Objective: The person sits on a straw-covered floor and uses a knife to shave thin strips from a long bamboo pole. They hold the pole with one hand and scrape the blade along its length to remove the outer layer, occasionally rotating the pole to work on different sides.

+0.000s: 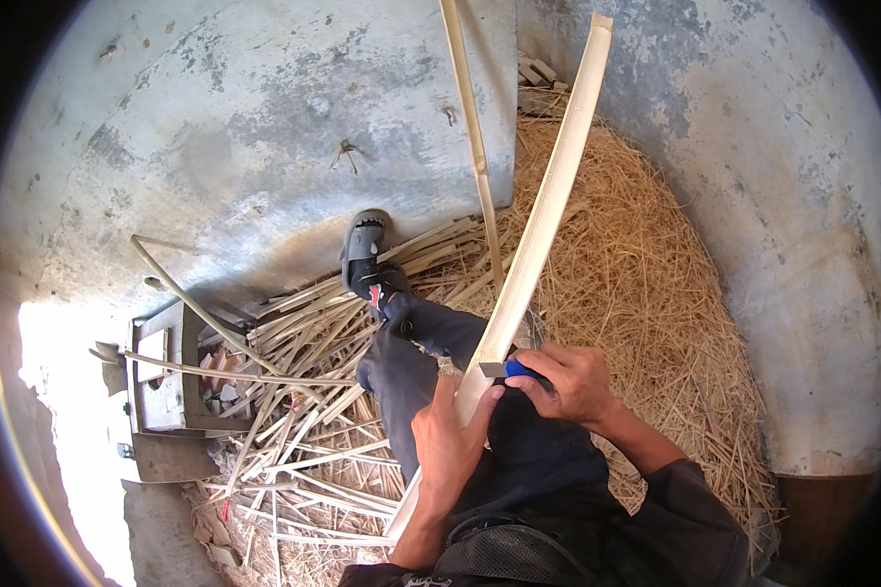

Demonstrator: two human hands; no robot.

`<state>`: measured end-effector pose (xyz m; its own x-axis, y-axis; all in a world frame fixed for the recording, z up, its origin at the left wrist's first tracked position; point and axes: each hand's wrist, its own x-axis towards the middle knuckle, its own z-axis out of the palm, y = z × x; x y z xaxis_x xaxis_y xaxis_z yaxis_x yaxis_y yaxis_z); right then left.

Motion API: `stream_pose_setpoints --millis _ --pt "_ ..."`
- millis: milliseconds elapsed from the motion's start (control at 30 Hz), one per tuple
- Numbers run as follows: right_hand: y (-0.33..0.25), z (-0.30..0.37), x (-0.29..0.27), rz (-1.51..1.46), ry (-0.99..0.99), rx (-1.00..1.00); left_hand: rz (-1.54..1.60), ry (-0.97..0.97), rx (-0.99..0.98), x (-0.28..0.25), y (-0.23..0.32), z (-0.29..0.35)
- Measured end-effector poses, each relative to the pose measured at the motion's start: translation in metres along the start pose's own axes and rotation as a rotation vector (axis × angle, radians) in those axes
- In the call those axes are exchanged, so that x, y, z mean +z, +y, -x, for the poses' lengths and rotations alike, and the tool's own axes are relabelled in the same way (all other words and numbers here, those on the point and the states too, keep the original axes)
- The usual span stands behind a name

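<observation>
A long split bamboo strip (542,230), pale on its hollow face, slants from beside my lap up toward the far wall. My left hand (447,440) is closed around its lower part, with the thumb along its edge. In my right hand (570,385) is a short blue-handled blade (492,370). Its flat grey metal end lies against the strip just beyond my left thumb. The fingers of my right hand wrap the blue part and hide most of the handle.
Loose bamboo strips (313,430) litter the floor at the left. A heap of fine shavings (626,264) lies along the right. A weathered wooden box (166,372) stands at the left, and another bamboo strip (473,137) leans by the wall (225,127). My shoe (365,245) is near that wall.
</observation>
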<state>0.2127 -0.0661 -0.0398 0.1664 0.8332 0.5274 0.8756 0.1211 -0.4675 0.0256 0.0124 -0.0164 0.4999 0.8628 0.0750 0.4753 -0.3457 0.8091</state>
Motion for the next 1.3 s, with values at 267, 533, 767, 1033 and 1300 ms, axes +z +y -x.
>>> stream_pose_setpoints --millis 267,533,767,1033,1300 --pt "0.034 -0.017 -0.014 0.054 0.092 0.097 -0.05 -0.028 -0.069 -0.001 -0.015 0.02" --pt "0.082 -0.041 -0.024 0.041 0.202 0.113 -0.096 -0.047 -0.119 -0.013 -0.024 0.042" --pt "0.187 -0.057 -0.038 0.155 0.187 0.256 -0.177 -0.141 -0.19 -0.028 -0.043 0.074" --pt "0.317 -0.077 -0.107 0.349 0.331 0.665 -0.192 -0.2 -0.198 -0.048 -0.07 0.11" --pt "0.276 -0.052 -0.073 0.002 0.152 0.751 0.107 -0.157 -0.406 -0.042 -0.082 0.074"
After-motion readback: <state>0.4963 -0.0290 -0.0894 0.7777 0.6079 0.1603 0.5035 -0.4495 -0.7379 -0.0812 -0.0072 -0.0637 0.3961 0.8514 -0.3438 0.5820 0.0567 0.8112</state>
